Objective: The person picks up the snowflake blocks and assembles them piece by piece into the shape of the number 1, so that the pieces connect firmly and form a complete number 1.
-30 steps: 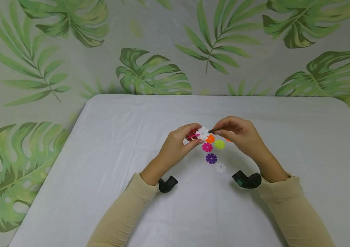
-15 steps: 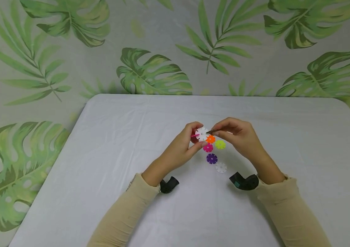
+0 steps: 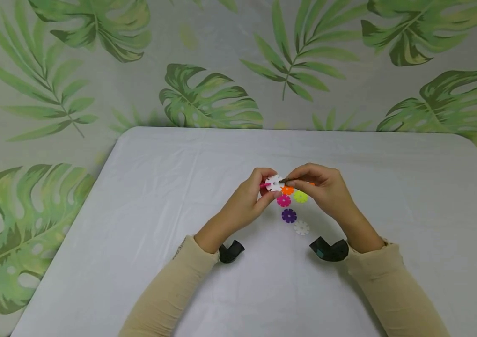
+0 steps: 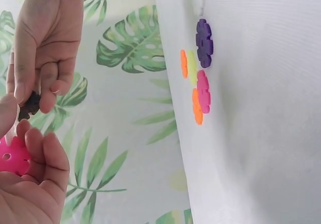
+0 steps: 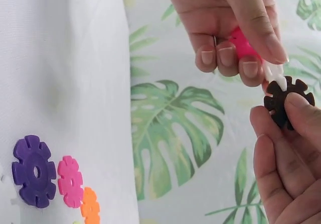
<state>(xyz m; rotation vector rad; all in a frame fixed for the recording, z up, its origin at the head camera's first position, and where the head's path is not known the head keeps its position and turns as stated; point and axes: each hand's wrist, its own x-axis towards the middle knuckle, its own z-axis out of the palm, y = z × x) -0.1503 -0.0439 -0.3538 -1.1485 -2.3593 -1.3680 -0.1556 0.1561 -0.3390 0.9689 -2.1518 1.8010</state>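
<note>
My left hand (image 3: 244, 196) holds a white notched disc (image 3: 274, 183), a flower-shaped interlocking piece, with a pink notched disc (image 4: 15, 156) set crosswise to it. My right hand (image 3: 326, 189) pinches a dark brown notched disc (image 5: 290, 102) between thumb and fingers. In the right wrist view, the white disc's edge meets a slot of the brown disc at an angle; how deep it sits is hard to tell. Fingers of the left hand cover much of the pink disc. Both hands are raised above the table, close together.
On the white table (image 3: 137, 210) lie loose notched discs: orange (image 3: 288, 190), pink (image 3: 283, 201), yellow (image 3: 300, 196), purple (image 3: 289, 216) and white (image 3: 302, 228). Another orange disc (image 4: 184, 64) is partly behind the right hand in the head view. A leaf-patterned cloth (image 3: 209, 98) hangs behind.
My right hand has moved slightly left, bringing the brown disc from the white disc's edge further over it. The left hand has turned a little and is now nearly still.
</note>
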